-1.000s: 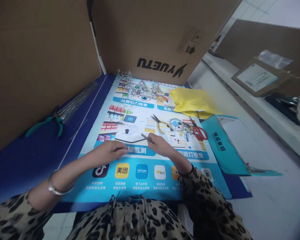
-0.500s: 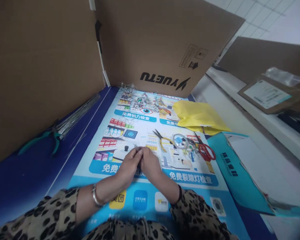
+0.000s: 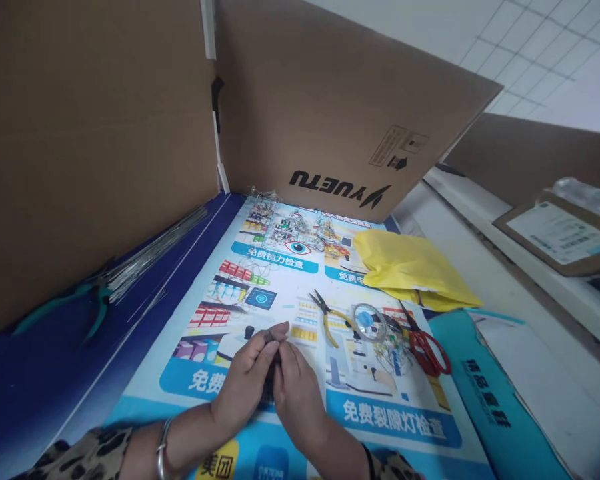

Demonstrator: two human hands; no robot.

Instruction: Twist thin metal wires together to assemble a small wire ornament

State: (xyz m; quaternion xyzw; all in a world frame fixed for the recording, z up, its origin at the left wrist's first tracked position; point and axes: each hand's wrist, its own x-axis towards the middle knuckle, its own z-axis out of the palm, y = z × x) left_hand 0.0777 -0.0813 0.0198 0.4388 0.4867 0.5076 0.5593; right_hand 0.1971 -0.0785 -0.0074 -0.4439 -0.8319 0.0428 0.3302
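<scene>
Over the printed sheet point(image 3: 313, 360), my left hand point(image 3: 241, 383) and my right hand point(image 3: 300, 397) meet, fingertips pressed together. A small greyish thing point(image 3: 269, 337) shows at the fingertips of my left hand; it is too small to name. What my right hand pinches is hidden by the fingers. To the right of my hands lie yellow-handled pliers point(image 3: 329, 328), a clear ring-shaped roll point(image 3: 356, 322), a small tangle of coloured wire pieces point(image 3: 391, 353) and red-handled scissors point(image 3: 427, 351).
Cardboard panels point(image 3: 330, 100) stand at the back and left. Beside the left panel lie a bundle of thin metal wires point(image 3: 155, 252) and green-handled pliers point(image 3: 101, 310). More wire tangles point(image 3: 300, 227) sit at the back. A yellow bag point(image 3: 410, 263) and a teal box point(image 3: 473, 380) lie at right.
The view has tilted upward, so things sit lower in the picture. My hands stay together; the fingers of my left hand have shifted, and its index finger now extends farther forward.
</scene>
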